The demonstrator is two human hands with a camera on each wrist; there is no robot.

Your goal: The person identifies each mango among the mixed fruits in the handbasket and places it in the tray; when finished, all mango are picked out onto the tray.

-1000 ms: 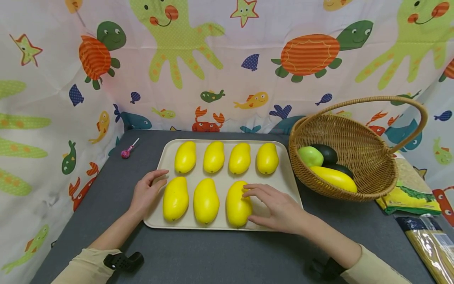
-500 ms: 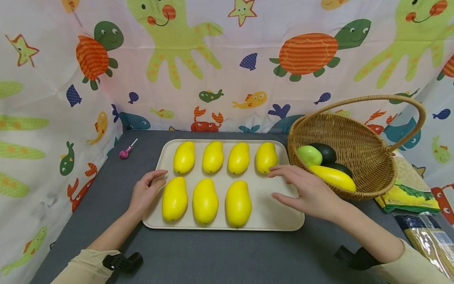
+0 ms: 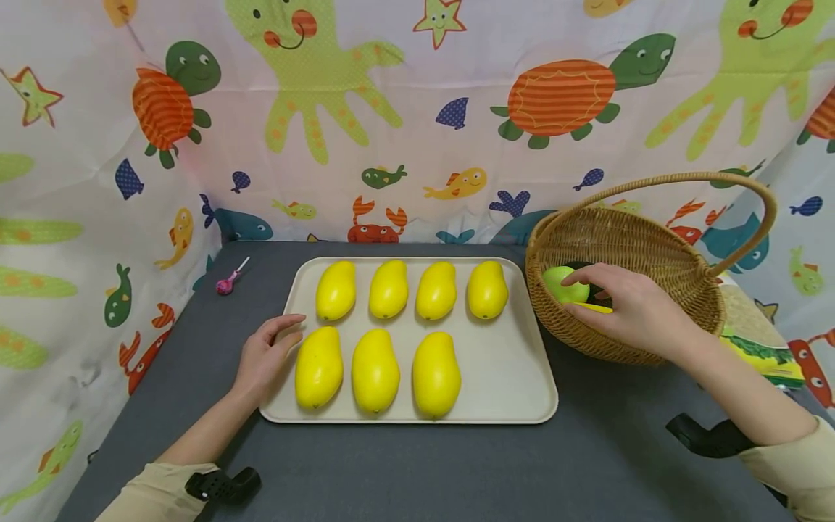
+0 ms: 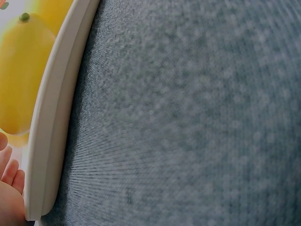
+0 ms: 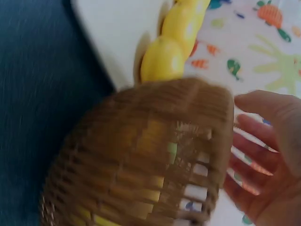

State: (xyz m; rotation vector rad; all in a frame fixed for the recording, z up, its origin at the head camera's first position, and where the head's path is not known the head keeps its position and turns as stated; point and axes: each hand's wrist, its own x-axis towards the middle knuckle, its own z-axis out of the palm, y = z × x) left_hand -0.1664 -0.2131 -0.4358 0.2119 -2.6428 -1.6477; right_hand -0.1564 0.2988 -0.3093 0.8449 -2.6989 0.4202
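My right hand (image 3: 633, 308) reaches over the front rim of a wicker basket (image 3: 629, 232), its fingers parted and holding nothing. Just at its fingertips are a green apple (image 3: 565, 284) and a partly covered yellow mango (image 3: 595, 308). A dark item behind is mostly hidden by the hand. In the right wrist view the fingers (image 5: 254, 150) are spread beside the blurred basket side. My left hand (image 3: 264, 359) rests at the left edge of a beige tray (image 3: 505, 384), fingers loosely bent over its rim. Yellow mangoes (image 3: 436, 373) lie on the tray in two rows, several behind and three in front.
Left of the tray lies a lollipop (image 3: 228, 280) on the dark grey tabletop (image 3: 404, 471). A yellow and green packet (image 3: 759, 348) is beside the basket, partly behind my right forearm. A printed cloth (image 3: 391, 94) hangs behind. The basket's handle (image 3: 770, 210) arches above it.
My right hand has left the front-row mango on the tray's right side and moved right and back to the basket. My left hand stays at the tray's edge.
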